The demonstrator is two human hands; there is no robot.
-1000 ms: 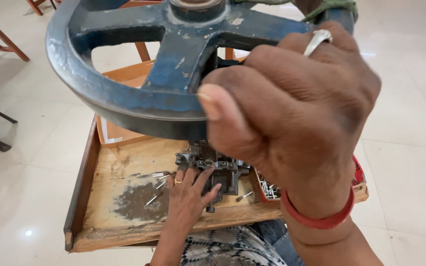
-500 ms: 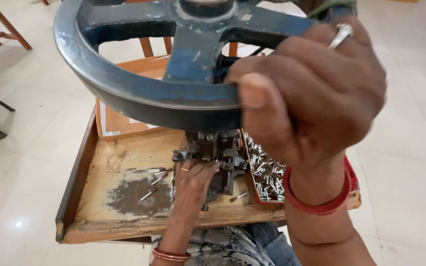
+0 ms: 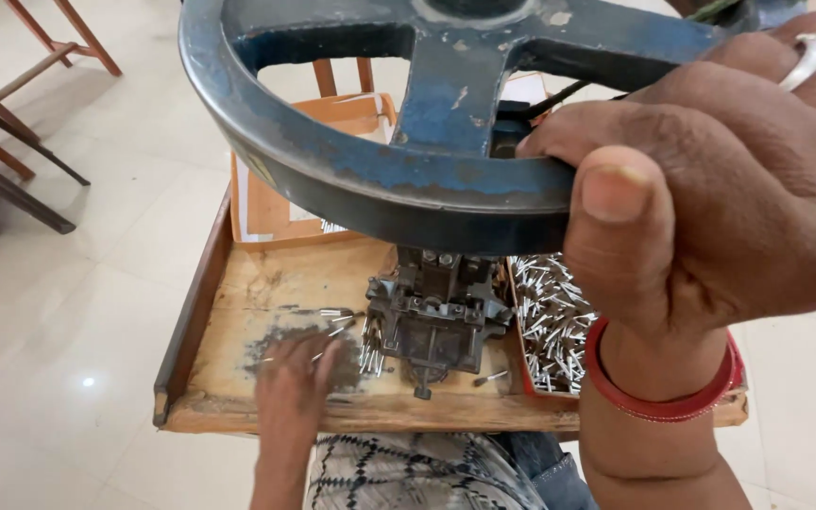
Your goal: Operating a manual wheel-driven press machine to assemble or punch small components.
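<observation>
Blue metal handwheel [image 3: 446, 184] clamped in right hand [image 3: 710, 198] grip, thumb over rim. Left hand [image 3: 297, 382], fingers spread flat, on wooden surface [image 3: 238, 312] touching loose pins [image 3: 332, 321] beside press [image 3: 436, 316].

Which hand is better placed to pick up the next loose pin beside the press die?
Left. The left hand lies flat on the wooden tray among the loose pins, just left of the press die. The right hand is up on the handwheel rim, gripping it.
</observation>
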